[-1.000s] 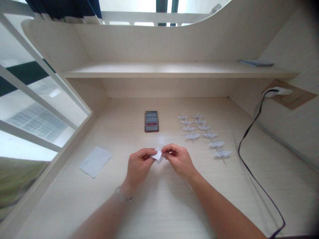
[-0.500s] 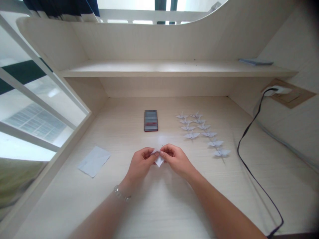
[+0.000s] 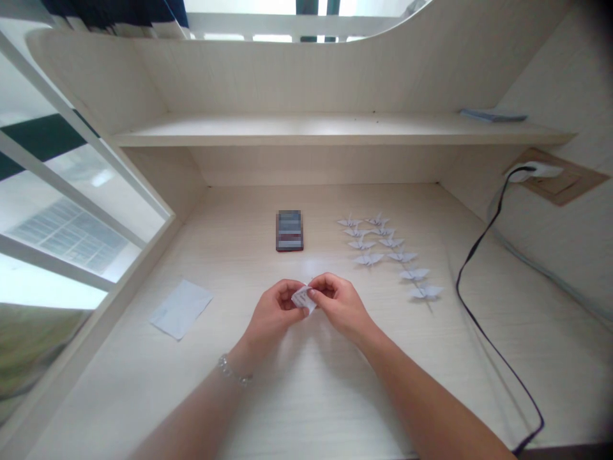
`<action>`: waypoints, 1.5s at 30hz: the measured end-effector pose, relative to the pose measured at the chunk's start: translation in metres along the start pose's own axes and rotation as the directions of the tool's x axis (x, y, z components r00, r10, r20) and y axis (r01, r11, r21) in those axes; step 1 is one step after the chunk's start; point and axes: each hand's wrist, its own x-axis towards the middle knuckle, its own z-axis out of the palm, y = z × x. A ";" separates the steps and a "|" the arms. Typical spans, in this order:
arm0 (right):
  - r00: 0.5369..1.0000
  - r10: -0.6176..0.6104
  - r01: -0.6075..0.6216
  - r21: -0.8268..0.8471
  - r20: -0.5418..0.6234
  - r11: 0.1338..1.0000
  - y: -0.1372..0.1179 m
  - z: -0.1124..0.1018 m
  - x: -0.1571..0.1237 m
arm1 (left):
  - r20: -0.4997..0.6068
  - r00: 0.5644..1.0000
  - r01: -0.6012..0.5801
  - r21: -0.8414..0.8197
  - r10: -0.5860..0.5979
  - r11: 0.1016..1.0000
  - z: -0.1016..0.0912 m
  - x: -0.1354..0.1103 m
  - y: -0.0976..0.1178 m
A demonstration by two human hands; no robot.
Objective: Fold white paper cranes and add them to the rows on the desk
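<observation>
A small folded piece of white paper (image 3: 303,298) is pinched between both hands, just above the middle of the desk. My left hand (image 3: 276,311) grips its left side and lower edge, thumb in front. My right hand (image 3: 339,301) holds the upper right part between thumb and fingers. Dark markings show on the paper face turned toward me. Fingers hide part of the fold. To the right, several white paper cranes (image 3: 368,259) stand in two slanting rows. A stack or sheet of square white paper (image 3: 182,309) lies flat on the left.
Behind my hands lies a phone (image 3: 289,230) with a blurred screen. A black cable (image 3: 483,332) runs from the wall socket (image 3: 558,177) down the desk's right side. A shelf (image 3: 335,128) spans the back, with a flat bluish item (image 3: 493,116) on it. White rails border the left.
The folded paper has turned between my fingers, so a marked face shows where a plain pointed shape was. My left thumb has moved lower on it.
</observation>
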 end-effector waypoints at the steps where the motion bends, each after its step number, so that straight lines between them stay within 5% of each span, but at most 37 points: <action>1: 1.000 -0.003 0.003 0.002 -0.006 1.000 0.000 0.000 0.000 | 0.006 1.000 -0.002 -0.007 0.002 1.000 0.000 0.000 0.000; 18: 1.000 0.003 -0.002 0.032 -0.023 0.999 -0.001 -0.001 0.000 | 0.092 0.996 0.033 -0.129 -0.021 0.991 -0.005 -0.002 0.002; 26: 1.000 -0.003 0.004 0.032 -0.028 0.999 -0.001 0.000 -0.001 | 0.022 0.999 0.031 -0.015 -0.030 0.999 0.001 -0.001 0.001; 45: 0.998 0.062 -0.064 0.214 0.020 0.975 -0.001 0.003 -0.001 | -0.074 0.997 0.011 -0.093 -0.018 0.996 -0.001 0.001 -0.001</action>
